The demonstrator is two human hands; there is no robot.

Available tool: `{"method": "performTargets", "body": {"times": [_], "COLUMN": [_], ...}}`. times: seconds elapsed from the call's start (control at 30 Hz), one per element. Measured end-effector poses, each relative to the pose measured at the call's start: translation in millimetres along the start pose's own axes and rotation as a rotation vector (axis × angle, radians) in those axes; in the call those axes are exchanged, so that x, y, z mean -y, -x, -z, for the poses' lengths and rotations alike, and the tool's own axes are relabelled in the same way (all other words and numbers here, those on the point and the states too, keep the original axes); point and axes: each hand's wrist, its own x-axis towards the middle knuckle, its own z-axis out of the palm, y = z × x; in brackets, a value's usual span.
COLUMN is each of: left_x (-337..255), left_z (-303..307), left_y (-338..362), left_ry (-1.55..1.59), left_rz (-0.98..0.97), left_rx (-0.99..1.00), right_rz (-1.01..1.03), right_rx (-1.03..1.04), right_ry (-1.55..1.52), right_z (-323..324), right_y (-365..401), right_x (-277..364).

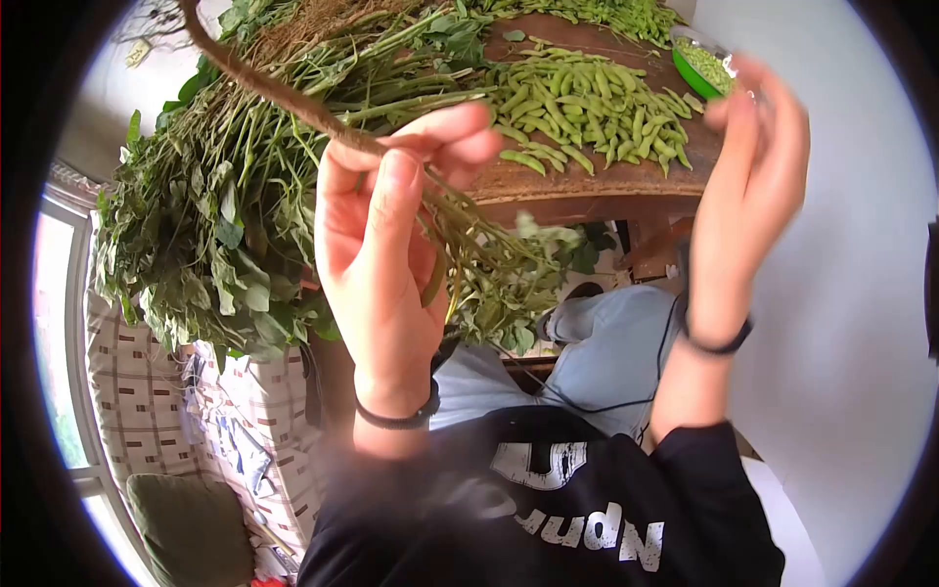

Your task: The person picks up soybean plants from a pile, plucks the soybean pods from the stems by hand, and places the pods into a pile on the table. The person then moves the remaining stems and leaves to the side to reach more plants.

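Observation:
My left hand (386,230) is closed around a brown plant stem (284,96), its bare root end pointing to the upper left and its thin green stalks and leaves hanging below the hand. My right hand (753,176) is raised at the right, near a green-rimmed bowl (696,78), with its fingers bent and blurred; whether they hold anything is hidden. Between and beyond the hands, a pile of green pods (597,103) lies on the brown wooden table (606,184).
A large heap of leafy plants (225,196) covers the left of the table and hangs over its edge. More pods (616,18) lie at the back. A patterned sofa (147,382) with a dark cushion (191,528) stands at the lower left. A pale wall (851,293) rises at the right.

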Motion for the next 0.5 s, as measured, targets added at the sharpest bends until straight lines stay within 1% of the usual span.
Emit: {"method": "performTargets", "body": {"times": [0.03, 0.07, 0.1, 0.13, 0.2, 0.23, 0.3, 0.33, 0.4, 0.43, 0.47, 0.5], "left_x": [0.8, 0.7, 4.4, 8.8, 12.4, 12.2, 10.1, 8.0, 8.6, 9.6, 12.2, 9.6], "left_z": [-0.7, -1.7, -3.0, -5.5, -10.8, -12.3, -13.2, -14.1, -9.9, -7.5, -5.6, -2.3], "left_y": [2.5, 4.9, 6.2, 7.5, 13.3, 15.5, 18.5, 18.0, 19.6, 19.5, 15.9, 13.1], "left_ry": [-0.063, -0.094, -0.094, -0.055, -0.007, -0.008, -0.111, -0.250, -0.285, -0.317, -0.324, -0.332], "left_rz": [-0.006, 0.017, 0.027, -0.006, -0.029, -0.017, -0.036, -0.032, -0.059, -0.090, -0.136, -0.138], "left_rx": [-0.049, -0.114, -0.114, -0.112, -0.085, -0.077, -0.027, -0.055, -0.077, -0.103, -0.115, -0.117], "right_rz": [-0.012, -0.034, -0.023, -0.224, -0.414, -0.474, -0.452, -0.458, -0.238, -0.239, -0.113, 0.013], "right_rx": [-0.007, 0.191, 0.366, 0.551, 0.723, 0.686, 0.680, 0.677, 0.529, 0.530, 0.535, 0.538], "right_ry": [-0.273, -0.364, -0.429, -0.456, -0.516, -0.562, -0.524, -0.526, -0.548, -0.553, -0.513, -0.473], "right_z": [-0.3, 8.8, 9.8, 9.9, 1.1, -4.3, -8.8, -11.4, -15.3, -12.5, -6.2, 0.5], "right_y": [23.4, 46.3, 58.5, 73.5, 85.5, 91.0, 100.6, 105.7, 112.2, 112.8, 113.2, 114.9], "right_x": [16.6, 38.8, 54.8, 70.0, 81.3, 85.1, 82.2, 79.5, 76.3, 76.7, 77.2, 77.3]}}
